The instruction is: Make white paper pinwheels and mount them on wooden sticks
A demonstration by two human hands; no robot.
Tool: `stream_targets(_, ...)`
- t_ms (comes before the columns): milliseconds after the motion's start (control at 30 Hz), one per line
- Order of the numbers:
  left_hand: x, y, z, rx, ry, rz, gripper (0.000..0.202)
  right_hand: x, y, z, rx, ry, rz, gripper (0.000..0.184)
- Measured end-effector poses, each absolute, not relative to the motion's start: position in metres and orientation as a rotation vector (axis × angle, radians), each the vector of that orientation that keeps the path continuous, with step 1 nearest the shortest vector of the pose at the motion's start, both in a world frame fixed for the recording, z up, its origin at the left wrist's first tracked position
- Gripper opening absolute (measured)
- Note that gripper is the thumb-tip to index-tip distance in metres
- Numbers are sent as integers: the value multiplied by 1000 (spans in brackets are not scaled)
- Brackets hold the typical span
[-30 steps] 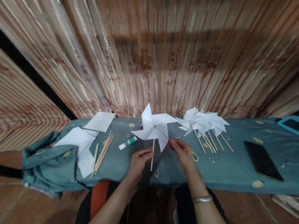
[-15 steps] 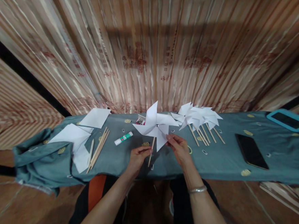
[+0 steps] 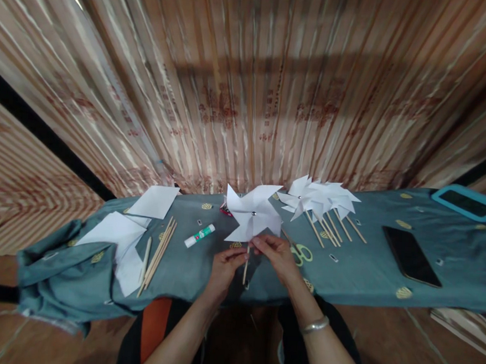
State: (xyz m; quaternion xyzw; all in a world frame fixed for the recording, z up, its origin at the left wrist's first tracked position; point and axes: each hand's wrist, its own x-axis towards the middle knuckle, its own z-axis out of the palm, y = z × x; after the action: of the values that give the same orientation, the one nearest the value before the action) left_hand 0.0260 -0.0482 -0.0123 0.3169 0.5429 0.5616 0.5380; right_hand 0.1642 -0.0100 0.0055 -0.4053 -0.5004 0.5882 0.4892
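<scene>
A white paper pinwheel [image 3: 262,204] with a silver pin at its centre stands upright over the table. My left hand [image 3: 224,266] pinches its wooden stick below the blades. Close beside it, my right hand [image 3: 277,254] has its thumb and fingers closed at the pinwheel's lower edge, where blade and stick meet; its exact hold is partly hidden. Behind the blades a small red box [image 3: 224,208] shows only in part. Green-handled scissors [image 3: 302,255] lie just right of my right hand, and a glue stick [image 3: 200,235] lies to the left.
Several finished pinwheels [image 3: 320,198] lie at the back right. Wooden sticks [image 3: 160,256], a pale pencil-like rod [image 3: 145,258] and white paper sheets [image 3: 112,229] are on the left. A black phone [image 3: 410,256] and a blue-framed tablet [image 3: 470,202] rest on the cloth-covered table [image 3: 369,279].
The pinwheel's blades have turned, and it sits slightly lower in view. My right hand has moved left from a blade's edge towards the stick. More of the scissors shows now.
</scene>
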Motion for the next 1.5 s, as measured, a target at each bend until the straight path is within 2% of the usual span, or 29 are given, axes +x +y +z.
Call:
stream_targets(200, 23, -48, -12, 731, 1338, 1350, 26, 187, -12, 13, -1004, -1135, 1387, 41)
stream_targets(367, 21, -49, -14, 737, 1347, 1341, 26, 219, -3, 7, -1008, -750, 1163, 36)
stream_targets(467, 23, -51, -15, 750, 1349, 1321, 25, 224, 4, 0, -1037, -715, 1088, 35)
stream_targets(967, 28, -49, -14, 738, 1348, 1340, 25, 207, -1, -6, -1145, -937, 1342, 41)
stream_targets(1500, 28, -47, -16, 781, 1306, 1333, 25, 182, -17, -3, -1047, -1035, 1596, 35)
